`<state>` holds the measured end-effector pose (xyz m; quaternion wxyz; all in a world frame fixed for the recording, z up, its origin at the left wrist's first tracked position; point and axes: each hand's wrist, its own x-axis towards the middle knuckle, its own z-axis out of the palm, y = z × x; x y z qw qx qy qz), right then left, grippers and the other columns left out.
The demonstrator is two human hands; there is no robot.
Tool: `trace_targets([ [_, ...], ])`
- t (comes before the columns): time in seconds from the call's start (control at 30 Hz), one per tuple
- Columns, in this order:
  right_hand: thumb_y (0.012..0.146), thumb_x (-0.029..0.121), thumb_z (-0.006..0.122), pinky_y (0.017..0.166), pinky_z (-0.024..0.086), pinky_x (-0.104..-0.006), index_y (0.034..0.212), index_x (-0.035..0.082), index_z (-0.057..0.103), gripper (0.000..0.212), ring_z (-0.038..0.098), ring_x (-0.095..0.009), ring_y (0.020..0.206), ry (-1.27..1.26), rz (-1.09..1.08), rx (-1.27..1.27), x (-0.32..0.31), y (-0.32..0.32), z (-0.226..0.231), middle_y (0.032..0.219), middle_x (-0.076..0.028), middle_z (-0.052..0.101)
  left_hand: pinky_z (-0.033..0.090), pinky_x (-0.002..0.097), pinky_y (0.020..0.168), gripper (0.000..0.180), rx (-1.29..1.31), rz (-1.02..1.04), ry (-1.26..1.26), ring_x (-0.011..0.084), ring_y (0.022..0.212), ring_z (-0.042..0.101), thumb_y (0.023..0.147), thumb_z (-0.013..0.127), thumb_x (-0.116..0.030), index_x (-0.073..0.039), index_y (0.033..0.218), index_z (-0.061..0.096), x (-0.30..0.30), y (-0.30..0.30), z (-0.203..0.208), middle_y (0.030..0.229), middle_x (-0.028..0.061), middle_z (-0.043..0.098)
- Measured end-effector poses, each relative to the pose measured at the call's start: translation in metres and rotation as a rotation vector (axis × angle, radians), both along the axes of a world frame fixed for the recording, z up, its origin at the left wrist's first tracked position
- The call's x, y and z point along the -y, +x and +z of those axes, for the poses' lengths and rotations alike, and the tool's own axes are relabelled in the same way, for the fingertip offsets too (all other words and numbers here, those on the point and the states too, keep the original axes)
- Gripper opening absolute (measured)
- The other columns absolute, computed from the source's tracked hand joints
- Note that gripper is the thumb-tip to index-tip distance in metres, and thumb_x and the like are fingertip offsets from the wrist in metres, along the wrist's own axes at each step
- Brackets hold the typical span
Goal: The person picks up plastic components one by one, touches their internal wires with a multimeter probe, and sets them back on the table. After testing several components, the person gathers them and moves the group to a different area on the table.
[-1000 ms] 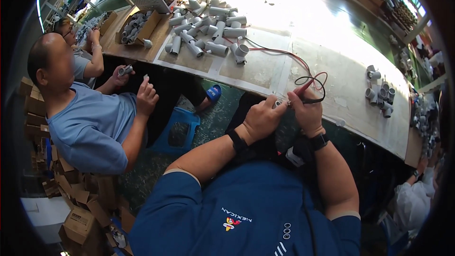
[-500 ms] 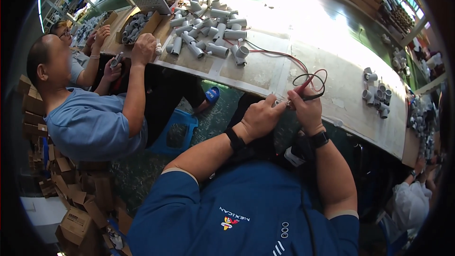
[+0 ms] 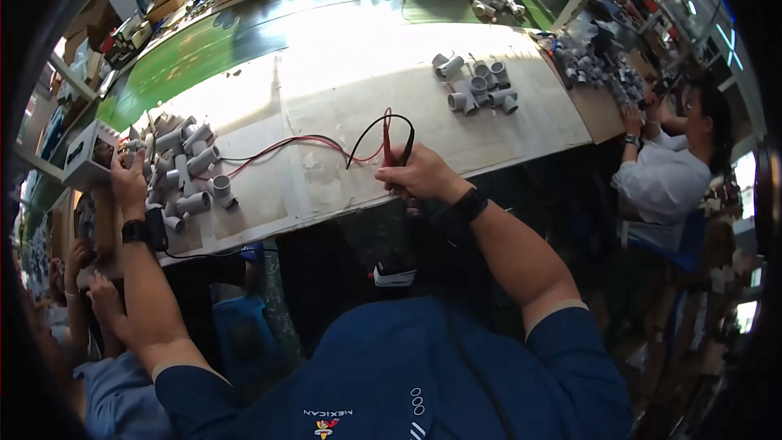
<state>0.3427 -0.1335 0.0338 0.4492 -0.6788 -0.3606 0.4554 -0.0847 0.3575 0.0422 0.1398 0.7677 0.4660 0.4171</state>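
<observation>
My right hand [image 3: 425,173] is closed around a red test probe [image 3: 388,143], held upright at the table's near edge. A black lead [image 3: 410,135] loops up beside it. Just below that hand is a small dark rounded thing [image 3: 414,208] that I cannot make out. Far to the left, my left hand [image 3: 129,179] reaches between the white metal box [image 3: 88,155] and a pile of grey tubular fittings [image 3: 195,161]. Its fingers look apart, with nothing visible in them, though the tips are partly hidden. Red and black wires [image 3: 301,138] run across the tabletop to the pile.
More grey fittings [image 3: 481,85] stand in a group at the right of the table [image 3: 342,187]. A black block [image 3: 157,228] sits by my left wrist. A person in white [image 3: 664,175] works at the right; another in blue [image 3: 122,391] sits at the left.
My left hand has left my right hand and moved far left to the pile and box. My right hand keeps the probe. The view has swung to the right.
</observation>
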Motion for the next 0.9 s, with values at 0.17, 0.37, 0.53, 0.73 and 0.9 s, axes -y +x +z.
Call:
trace_targets([
  [0.17, 0.101, 0.018, 0.075, 0.055, 0.052, -0.0258, 0.095, 0.002, 0.068, 0.018, 0.065, -0.01, 0.062, 0.066, -0.071, -0.172, 0.013, 0.011, -0.006, 0.077, -0.005, 0.072, 0.053, 0.0401, 0.084, 0.039, -0.158, -0.067, -0.021, 0.0261, 0.092, 0.068, 0.097, 0.079, -0.031, 0.003, 0.112, 0.067, -0.073, -0.008, -0.029, 0.101, 0.0149, 0.073],
  [0.37, 0.1, 0.019, 0.075, 0.053, 0.053, -0.0265, 0.094, 0.001, 0.068, 0.02, 0.065, -0.011, 0.06, 0.103, -0.062, -0.141, 0.011, 0.009, -0.011, 0.076, -0.004, 0.071, 0.053, 0.046, 0.094, 0.042, -0.447, 0.005, 0.045, 0.0392, 0.109, 0.069, 0.099, 0.074, -0.033, 0.0, 0.124, 0.067, -0.105, -0.002, -0.05, 0.116, 0.0217, 0.073],
  [0.53, 0.101, 0.019, 0.075, 0.055, 0.053, -0.0259, 0.097, 0.001, 0.068, 0.02, 0.065, -0.01, 0.061, 0.155, -0.055, -0.108, 0.009, 0.004, -0.007, 0.079, -0.006, 0.072, 0.052, 0.0479, 0.1, 0.041, -0.513, 0.091, -0.029, 0.0436, 0.116, 0.066, 0.1, 0.07, -0.031, 0.002, 0.125, 0.067, -0.117, -0.027, -0.023, 0.123, 0.0254, 0.071],
  [0.73, 0.101, 0.019, 0.074, 0.053, 0.052, -0.0256, 0.097, 0.001, 0.068, 0.02, 0.065, -0.011, 0.06, 0.139, -0.064, -0.078, 0.014, 0.004, -0.005, 0.078, -0.006, 0.072, 0.05, 0.0472, 0.104, 0.039, -0.538, 0.064, 0.222, 0.042, 0.122, 0.063, 0.102, 0.066, -0.026, 0.002, 0.128, 0.064, -0.046, 0.067, 0.02, 0.129, 0.0259, 0.068],
  [0.9, 0.101, 0.02, 0.074, 0.053, 0.053, -0.0256, 0.096, 0.001, 0.068, 0.02, 0.066, -0.011, 0.06, 0.12, -0.082, -0.104, 0.018, 0.014, -0.005, 0.077, -0.006, 0.071, 0.05, 0.0438, 0.105, 0.032, -0.551, -0.631, 0.219, 0.0384, 0.121, 0.065, 0.097, 0.071, -0.018, 0.003, 0.121, 0.068, 0.094, 0.198, 0.084, 0.126, 0.0218, 0.069],
])
